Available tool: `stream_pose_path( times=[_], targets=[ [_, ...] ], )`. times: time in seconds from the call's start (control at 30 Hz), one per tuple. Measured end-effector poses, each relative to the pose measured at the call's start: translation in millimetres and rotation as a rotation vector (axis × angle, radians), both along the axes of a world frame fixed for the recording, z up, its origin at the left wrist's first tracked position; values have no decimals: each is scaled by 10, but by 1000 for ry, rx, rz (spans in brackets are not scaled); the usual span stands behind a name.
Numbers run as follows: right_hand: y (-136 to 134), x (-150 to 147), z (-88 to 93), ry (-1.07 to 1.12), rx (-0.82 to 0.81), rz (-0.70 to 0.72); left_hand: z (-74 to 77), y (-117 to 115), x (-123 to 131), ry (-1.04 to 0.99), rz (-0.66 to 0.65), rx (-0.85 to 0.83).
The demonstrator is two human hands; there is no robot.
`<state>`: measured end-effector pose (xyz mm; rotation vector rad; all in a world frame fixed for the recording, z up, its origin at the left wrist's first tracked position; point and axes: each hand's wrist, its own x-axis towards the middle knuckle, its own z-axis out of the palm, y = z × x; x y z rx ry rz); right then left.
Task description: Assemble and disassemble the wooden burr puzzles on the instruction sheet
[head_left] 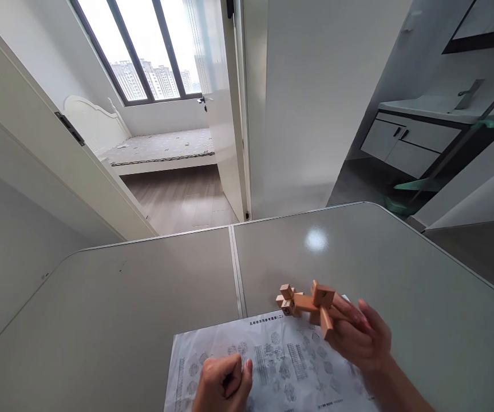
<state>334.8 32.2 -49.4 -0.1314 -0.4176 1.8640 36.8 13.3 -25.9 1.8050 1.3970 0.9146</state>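
Observation:
In my right hand (360, 337) is a wooden burr puzzle piece group (324, 296), its orange-brown bars crossing each other; the fingers close around its right end. Just left of it, by the sheet's top edge, are more small wooden blocks (287, 308), one with a dark mark. Whether these join the held bars I cannot tell. My left hand (224, 380) rests over the sheet, fingers curled into a loose fist with nothing visible inside. Under both hands lies a creased paper sheet (212, 343) printed with puzzle diagrams and Chinese text.
The grey table (152, 297) has a metal seam (236, 269) down its middle and rounded far corners. Beyond it, an open door (225, 114) shows a bed (165, 146) under a window. A washbasin cabinet (410, 140) and a green-handled mop-like tool (482, 123) stand right.

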Motion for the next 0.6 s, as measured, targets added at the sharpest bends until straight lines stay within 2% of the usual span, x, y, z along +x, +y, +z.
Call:
stream_pose_path(
  times=[0.07, 0.13, 0.17, 0.27, 0.3, 0.47, 0.6],
  targets=[
    [-65, -166, 3, 43, 71, 117, 33, 3, -19, -21, -11, -59],
    [-125, -359, 38, 40, 132, 307, 75, 4, -36, -61, -20, -142],
    [-149, -457, 65, 17, 110, 390, 95, 1, -41, -90, -28, -184],
    [-186, -718, 134, -40, 141, 519, 138, -21, -27, -209, -52, -288],
    [-188, -782, 144, -19, 185, 535, 145, -32, -13, -254, -44, -315],
    [-166, -888, 124, -184, 172, 482, 174, -60, 94, -404, 97, -347],
    [-155, -867, 172, -467, 99, 314, 214, -22, 160, -467, 235, -294]
  ],
)
